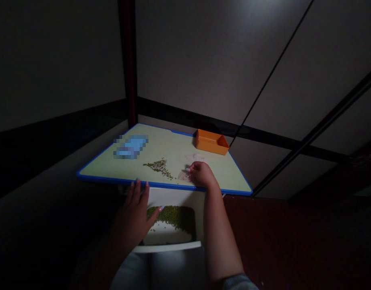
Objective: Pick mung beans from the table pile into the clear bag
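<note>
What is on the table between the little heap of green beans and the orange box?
In the head view, the stretch between the green beans and the orange box is mostly bare table; only a pale, crumpled wrapper lies near the right hand.

the tabletop looks like a smooth, matt laminate in pale green, edged with a glossy blue plastic band. just beside the right hand's fingers lies a thin, crinkled scrap of clear plastic film, faintly shiny. left of those fingers sits a scatter of small green beans, dry and matt. well beyond the fingers stands an orange tray of smooth, slightly glossy plastic. under the left hand's fingers a white plastic tub, smooth-walled, holds more of the dull, grainy green beans.
</note>
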Available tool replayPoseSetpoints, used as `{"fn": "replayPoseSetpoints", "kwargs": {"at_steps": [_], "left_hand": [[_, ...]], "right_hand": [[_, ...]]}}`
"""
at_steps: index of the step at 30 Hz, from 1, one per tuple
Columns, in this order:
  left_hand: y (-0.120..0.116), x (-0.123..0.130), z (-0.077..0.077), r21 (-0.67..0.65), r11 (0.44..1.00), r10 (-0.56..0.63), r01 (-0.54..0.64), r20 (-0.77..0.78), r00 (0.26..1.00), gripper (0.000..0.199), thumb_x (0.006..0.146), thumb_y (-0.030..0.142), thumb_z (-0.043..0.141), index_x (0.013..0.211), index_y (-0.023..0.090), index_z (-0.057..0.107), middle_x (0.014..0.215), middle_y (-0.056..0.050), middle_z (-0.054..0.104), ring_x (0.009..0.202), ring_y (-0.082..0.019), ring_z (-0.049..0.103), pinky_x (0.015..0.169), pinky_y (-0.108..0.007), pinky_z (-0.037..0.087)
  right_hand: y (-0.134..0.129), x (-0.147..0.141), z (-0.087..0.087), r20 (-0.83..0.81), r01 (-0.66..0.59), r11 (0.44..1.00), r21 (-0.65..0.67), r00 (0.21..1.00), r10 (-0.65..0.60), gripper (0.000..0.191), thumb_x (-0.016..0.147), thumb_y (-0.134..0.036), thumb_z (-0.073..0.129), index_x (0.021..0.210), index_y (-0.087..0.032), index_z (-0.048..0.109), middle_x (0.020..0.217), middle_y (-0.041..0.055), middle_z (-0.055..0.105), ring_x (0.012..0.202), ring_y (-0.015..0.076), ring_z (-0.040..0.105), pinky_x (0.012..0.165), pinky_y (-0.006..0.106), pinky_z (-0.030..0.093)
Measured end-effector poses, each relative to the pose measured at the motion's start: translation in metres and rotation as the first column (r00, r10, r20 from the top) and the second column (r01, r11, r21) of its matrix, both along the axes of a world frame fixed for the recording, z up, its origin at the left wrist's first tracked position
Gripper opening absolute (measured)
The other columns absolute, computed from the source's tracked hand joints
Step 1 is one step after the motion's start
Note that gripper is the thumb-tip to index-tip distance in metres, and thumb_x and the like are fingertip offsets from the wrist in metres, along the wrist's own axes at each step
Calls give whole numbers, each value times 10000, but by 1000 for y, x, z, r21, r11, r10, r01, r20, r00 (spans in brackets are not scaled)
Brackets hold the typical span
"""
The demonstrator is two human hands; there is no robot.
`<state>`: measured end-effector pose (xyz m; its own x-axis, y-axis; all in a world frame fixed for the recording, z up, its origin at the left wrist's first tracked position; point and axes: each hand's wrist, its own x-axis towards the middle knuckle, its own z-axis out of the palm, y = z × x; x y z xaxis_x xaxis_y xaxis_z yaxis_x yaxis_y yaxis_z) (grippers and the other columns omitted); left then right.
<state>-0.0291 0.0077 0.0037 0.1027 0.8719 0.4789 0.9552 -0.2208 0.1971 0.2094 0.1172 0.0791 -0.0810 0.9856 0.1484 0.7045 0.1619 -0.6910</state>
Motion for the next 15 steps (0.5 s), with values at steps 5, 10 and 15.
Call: {"fn": "replayPoseSetpoints", "kwargs": {"at_steps": [5, 10, 15], "left_hand": [[0, 0, 1, -18, 1000, -6, 6, 3, 1000, 784, 803, 574, 434, 1385, 52, 376, 1517, -255, 256, 1425, -367, 206, 1077, -490, 369], [0, -1, 0, -8, 1000, -6, 6, 1, 1000, 782, 797, 579, 441, 1382, 63, 382, 1524, -248, 239, 1427, -363, 199, 1084, -498, 359], [0, 0, 0, -20, 1000, -6, 6, 5, 1000, 792, 801, 588, 426, 1388, 58, 371, 1524, -251, 243, 1431, -354, 187, 1083, -483, 364]], "right_hand": [[2, -5, 1, 46, 22, 999, 28, 999, -24, 99, 791, -239, 595, 723, -172, 622, 647, 3, 631, 605, 114, 529, 581, 210, 342], [3, -3, 1, 47, 25, 998, 66, 999, -28, 116, 789, -258, 598, 723, -167, 626, 652, 4, 634, 625, 119, 531, 595, 213, 346], [1, -1, 1, -67, -46, 999, 28, 997, 48, 108, 783, -222, 587, 701, -154, 607, 613, -6, 609, 577, 111, 525, 581, 208, 358]]}}
